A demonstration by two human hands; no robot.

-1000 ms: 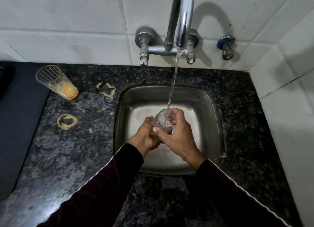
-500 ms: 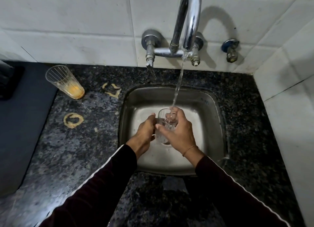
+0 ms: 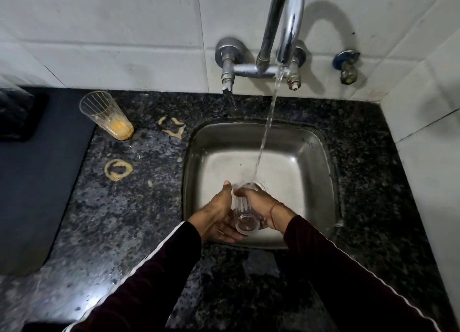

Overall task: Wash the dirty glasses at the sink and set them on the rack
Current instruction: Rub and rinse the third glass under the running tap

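Glass (image 3: 245, 208) now tipped from upright, base toward body, mouth under stream (image 3: 266, 130), over sink (image 3: 321, 162). Left hand (image 3: 219, 217) cradling base; right hand (image 3: 258, 202) gripping side. Second glass (image 3: 107, 115) left on desk (image 3: 139, 207), nearer left hand.

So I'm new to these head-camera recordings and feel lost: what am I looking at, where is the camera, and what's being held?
The camera sits on a person's head, looking down at their own arms. Both hands are over a steel sink set in a dark speckled counter. The left hand and the right hand hold a clear glass, tilted with its mouth toward the water running from the tap. On the counter to the left stands a second glass with orange residue at its bottom, beside dried ring stains.
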